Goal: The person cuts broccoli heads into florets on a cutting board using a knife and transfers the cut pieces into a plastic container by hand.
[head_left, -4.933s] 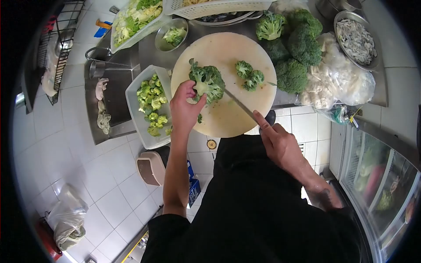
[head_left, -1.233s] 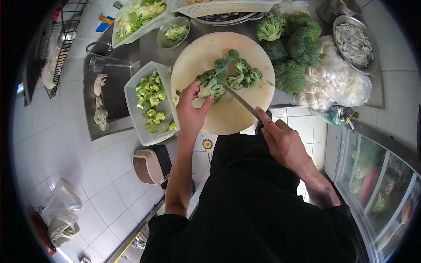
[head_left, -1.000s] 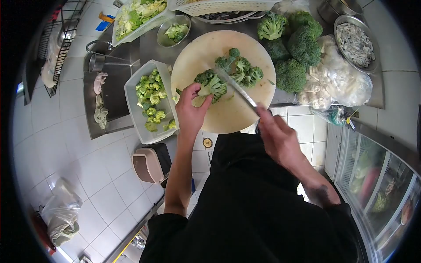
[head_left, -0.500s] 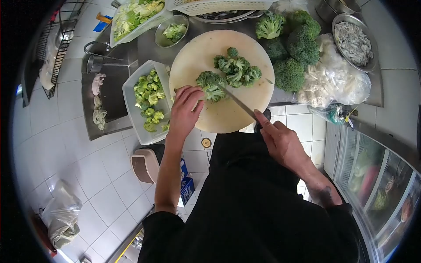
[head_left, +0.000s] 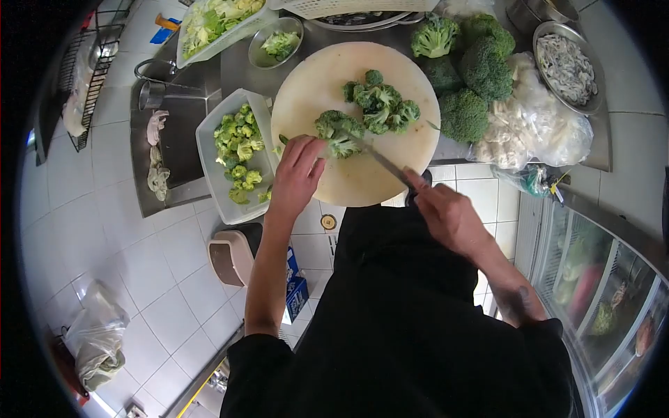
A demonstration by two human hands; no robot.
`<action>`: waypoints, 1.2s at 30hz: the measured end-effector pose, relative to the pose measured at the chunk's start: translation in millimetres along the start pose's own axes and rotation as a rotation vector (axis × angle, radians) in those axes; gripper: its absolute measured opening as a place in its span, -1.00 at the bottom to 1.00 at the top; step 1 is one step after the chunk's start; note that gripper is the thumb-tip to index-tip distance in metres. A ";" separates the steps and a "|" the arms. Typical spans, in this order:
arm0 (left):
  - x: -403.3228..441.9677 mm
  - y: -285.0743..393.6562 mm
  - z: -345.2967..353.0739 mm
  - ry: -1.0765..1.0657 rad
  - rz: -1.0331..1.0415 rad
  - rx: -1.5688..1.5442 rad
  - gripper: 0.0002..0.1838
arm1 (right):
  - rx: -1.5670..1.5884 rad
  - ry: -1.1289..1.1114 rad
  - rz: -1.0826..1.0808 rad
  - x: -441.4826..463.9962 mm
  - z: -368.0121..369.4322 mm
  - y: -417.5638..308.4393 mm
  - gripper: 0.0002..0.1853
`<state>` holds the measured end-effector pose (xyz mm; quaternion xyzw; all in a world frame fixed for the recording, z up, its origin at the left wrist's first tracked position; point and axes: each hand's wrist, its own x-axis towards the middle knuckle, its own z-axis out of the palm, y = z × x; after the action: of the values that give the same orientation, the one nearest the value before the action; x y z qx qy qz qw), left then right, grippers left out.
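A: Where's your broccoli piece?

B: The rough-cut, dark green broccoli piece with a pale stalk (head_left: 338,125) lies on your round, cream-coloured board (head_left: 348,188), left of a loose cluster of green florets (head_left: 382,108). The long, grey metal knife (head_left: 383,161) meets it.

A: And your hands?

B: Your left hand (head_left: 295,174) has its fingers pressed together beside the stalk (I can't tell whether they pinch it). Your right hand (head_left: 449,216) is wrapped around the knife's handle.

A: Your containers?

B: Your translucent plastic tub (head_left: 261,115) holds small yellow-green florets (head_left: 237,132); the small round bowl (head_left: 258,57), pale green pieces (head_left: 281,44); the round metal bowl (head_left: 597,104), greyish strips (head_left: 566,70).
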<state>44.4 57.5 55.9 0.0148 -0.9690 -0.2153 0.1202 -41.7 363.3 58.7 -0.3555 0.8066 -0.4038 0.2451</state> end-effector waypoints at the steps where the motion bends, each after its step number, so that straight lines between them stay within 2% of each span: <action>1: 4.7 -0.4 0.8 0.025 -0.029 0.006 -0.71 | -0.004 0.004 -0.004 3.2 -3.2 4.1 -0.32; 4: 2.1 -4.5 1.9 0.032 0.034 0.004 -0.69 | -0.056 0.180 0.077 7.1 -11.7 15.1 -0.32; 8: 5.3 1.0 1.6 0.010 0.098 0.037 -0.64 | -0.103 0.177 0.104 9.4 -25.7 -2.6 -0.32; 10: 9.3 4.2 0.3 -0.065 0.193 0.074 -0.62 | -0.105 0.062 0.089 8.9 -33.1 -23.8 -0.38; 13: 11.2 1.9 0.5 -0.098 0.250 0.093 -0.62 | -0.087 0.132 0.019 9.5 -30.4 -39.4 -0.37; 15: 11.2 1.4 -0.2 -0.111 0.245 0.085 -0.63 | -0.050 0.165 -0.050 11.3 -21.3 -36.3 -0.37; 17: 10.5 0.7 0.8 -0.124 0.242 0.074 -0.64 | -0.314 -0.116 0.104 13.7 -9.2 -25.6 -0.37; 18: 9.6 -1.2 1.9 -0.125 0.247 0.083 -0.64 | -0.311 -0.108 0.028 9.6 1.5 -4.9 -0.28; 21: 14.7 -3.1 0.2 -0.114 0.233 0.101 -0.63 | -0.204 -0.067 0.014 3.7 -2.0 -0.1 -0.30; 22: 9.9 -1.0 -1.6 -0.119 0.216 0.100 -0.62 | -0.194 -0.080 0.020 -0.5 -3.7 -0.1 -0.30; 24: 8.7 -7.7 0.3 -0.089 0.201 0.114 -0.60 | -0.129 0.052 0.059 6.3 -17.4 1.8 -0.31; 29: 9.2 -16.7 2.7 0.013 0.113 0.077 -0.54 | -0.168 0.095 0.146 9.3 -21.6 -11.1 -0.30; 32: 13.2 -13.2 0.9 0.023 0.042 0.045 -0.53 | -0.096 0.208 -0.016 8.5 -9.6 -23.8 -0.26; 36: 13.0 -12.4 2.3 0.014 0.051 0.033 -0.53 | -0.033 0.129 0.016 12.5 20.1 -13.7 -0.35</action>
<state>31.0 46.2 51.7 -0.0064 -0.9717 -0.1959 0.1320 -30.7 338.3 57.5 -0.3261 0.8302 -0.4105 0.1897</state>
